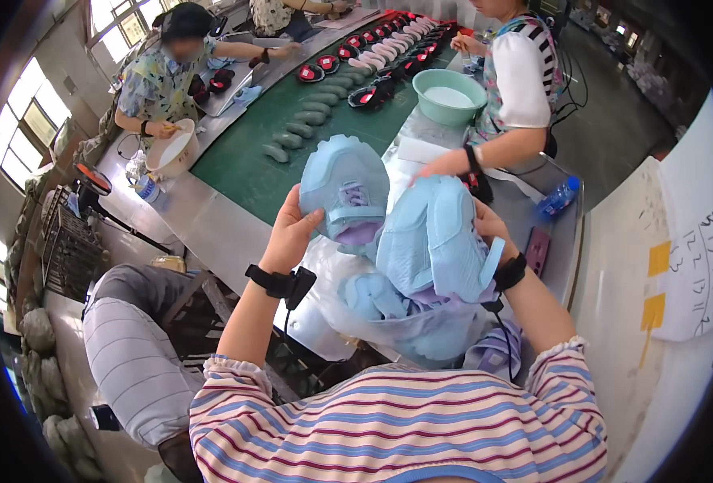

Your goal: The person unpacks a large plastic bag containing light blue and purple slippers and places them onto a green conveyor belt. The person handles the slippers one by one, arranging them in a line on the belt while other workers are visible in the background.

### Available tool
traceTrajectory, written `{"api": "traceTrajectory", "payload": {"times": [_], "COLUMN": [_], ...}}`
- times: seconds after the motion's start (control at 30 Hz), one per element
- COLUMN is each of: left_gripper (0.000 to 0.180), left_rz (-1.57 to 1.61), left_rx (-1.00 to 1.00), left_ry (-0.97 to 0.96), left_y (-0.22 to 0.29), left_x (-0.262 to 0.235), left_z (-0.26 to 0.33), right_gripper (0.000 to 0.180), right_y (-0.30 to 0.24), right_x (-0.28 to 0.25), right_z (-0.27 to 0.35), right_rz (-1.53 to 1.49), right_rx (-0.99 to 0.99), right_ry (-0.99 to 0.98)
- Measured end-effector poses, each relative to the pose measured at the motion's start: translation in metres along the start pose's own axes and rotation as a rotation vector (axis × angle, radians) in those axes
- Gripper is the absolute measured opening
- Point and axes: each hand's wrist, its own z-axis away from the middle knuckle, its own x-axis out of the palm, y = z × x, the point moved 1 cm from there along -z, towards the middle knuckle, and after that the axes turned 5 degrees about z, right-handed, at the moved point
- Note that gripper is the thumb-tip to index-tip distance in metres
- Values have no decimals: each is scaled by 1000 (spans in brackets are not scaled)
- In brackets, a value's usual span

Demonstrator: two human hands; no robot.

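Note:
My left hand (292,232) is closed on the left edge of a light blue shoe upper (322,183) with a lavender lining and laces, raised toe up. To its right, my right hand (492,227) grips a bundle of light blue shoe uppers (421,241) by their right side; most of its fingers are behind them. Just below both hands sits a clear plastic bag (330,310) with more light blue uppers (368,296) in it. A lavender and white piece (493,354) pokes out beside the bag, partly hidden by my sleeve.
Ahead runs a green conveyor belt (240,169) bearing rows of dark footwear pieces and pink ones. A co-worker's hand (445,165) reaches in close behind the bundle. A green basin (450,97), a blue bottle (560,196) and a phone-like object (537,249) stand right; a white basin (171,149) left.

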Motion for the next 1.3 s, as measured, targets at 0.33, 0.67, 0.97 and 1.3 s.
{"api": "traceTrajectory", "payload": {"times": [0.33, 0.67, 0.97, 1.3], "left_gripper": [42, 36, 33, 47], "left_rz": [-419, -276, -172, -100], "left_rx": [52, -247, -305, -368], "left_ry": [124, 286, -1, -370], "left_y": [-20, -50, -134, -245], "left_x": [-16, -92, 4, 157], "left_z": [-10, -57, -147, -167], "right_gripper": [50, 63, 36, 41], "right_y": [38, 38, 10, -42], "right_x": [-4, -28, -42, -18], "right_z": [-77, 37, 156, 124], "right_rz": [180, -60, 539, -41], "right_rx": [120, 211, -479, -579], "right_ry": [-105, 420, 1053, 1062]}}
